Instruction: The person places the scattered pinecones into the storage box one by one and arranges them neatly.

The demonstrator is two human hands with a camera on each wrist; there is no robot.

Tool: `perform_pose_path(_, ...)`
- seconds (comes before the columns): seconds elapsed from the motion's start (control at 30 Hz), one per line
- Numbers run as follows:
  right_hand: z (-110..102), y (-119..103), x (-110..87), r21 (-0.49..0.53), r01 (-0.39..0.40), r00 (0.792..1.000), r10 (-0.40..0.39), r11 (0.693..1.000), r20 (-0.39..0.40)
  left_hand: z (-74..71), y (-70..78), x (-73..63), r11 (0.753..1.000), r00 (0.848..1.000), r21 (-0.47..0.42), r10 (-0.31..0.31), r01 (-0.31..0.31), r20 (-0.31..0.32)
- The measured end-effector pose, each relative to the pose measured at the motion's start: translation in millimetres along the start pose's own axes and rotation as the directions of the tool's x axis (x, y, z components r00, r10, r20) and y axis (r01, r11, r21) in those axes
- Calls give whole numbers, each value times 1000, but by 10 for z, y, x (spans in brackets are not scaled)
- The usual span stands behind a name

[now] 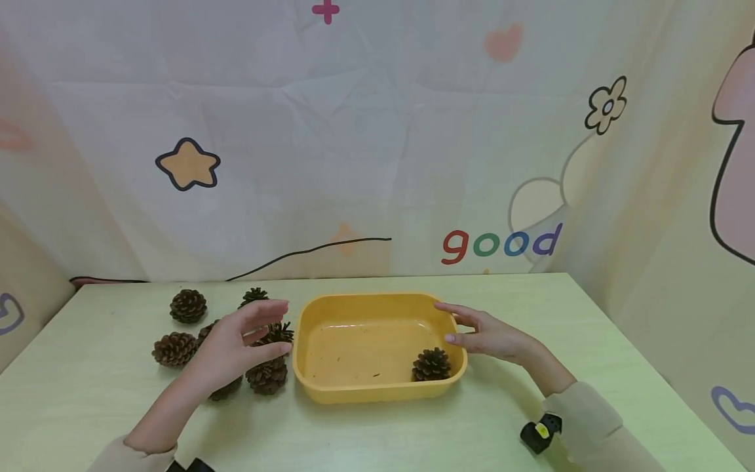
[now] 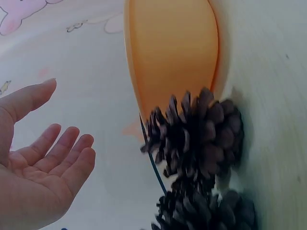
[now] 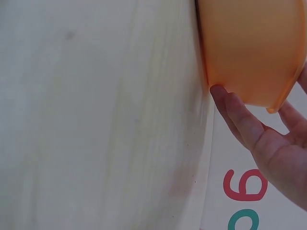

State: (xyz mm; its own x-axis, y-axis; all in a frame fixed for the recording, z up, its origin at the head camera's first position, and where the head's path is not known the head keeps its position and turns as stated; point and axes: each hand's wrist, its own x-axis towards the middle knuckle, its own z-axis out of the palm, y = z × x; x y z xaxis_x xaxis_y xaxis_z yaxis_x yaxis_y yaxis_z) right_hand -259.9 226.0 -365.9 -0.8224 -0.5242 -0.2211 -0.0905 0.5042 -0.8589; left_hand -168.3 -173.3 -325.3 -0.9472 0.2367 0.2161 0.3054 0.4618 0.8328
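On a pale, greenish bench (image 1: pixel 377 436), a yellow, rounded rectangular plastic tray (image 1: pixel 366 394) sits with one brown, woody pine cone (image 1: pixel 432 365) in its near right corner, the cone's base hidden behind the front rim. Small dark specks lie on the tray floor, too tiny to identify.

At the tray's right end, the right hand (image 1: pixel 492 334) pinches the wall, thumb over the rim and other fingers outside; the right wrist view shows fingertips against the outer wall, but its edge cuts off part of the hand. Over to the left, the left hand (image 1: pixel 232 344) is spread and holds nothing, its thumb well apart from the loosely bent fingers. It hangs over a cluster of loose brown pine cones (image 1: pixel 267 375) beside the tray, covering parts of several, so their exact number is hard to tell. The left wrist view shows two cones near the tray's end, the lower one cropped, with another barely discernible between them.

A black wrist device (image 1: pixel 541 431) shows by the right sleeve; its counterpart at the left is mostly out of frame. Behind hangs a pale printed cloth (image 1: pixel 354 131).
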Motion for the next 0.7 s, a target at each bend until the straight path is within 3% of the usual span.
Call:
perform_pose_path(0.2, -19, -15, -11, -10, 7, 1000, -7, 1000, 15, -166, -116, -72, 999, 1000, 34, -11, 12, -19)
perform_pose_path(0.7, -30, -20, 18, 72, 14, 997, -19, 997, 70, -574, -514, -243, 978, 989, 195, -48, 75, -137)
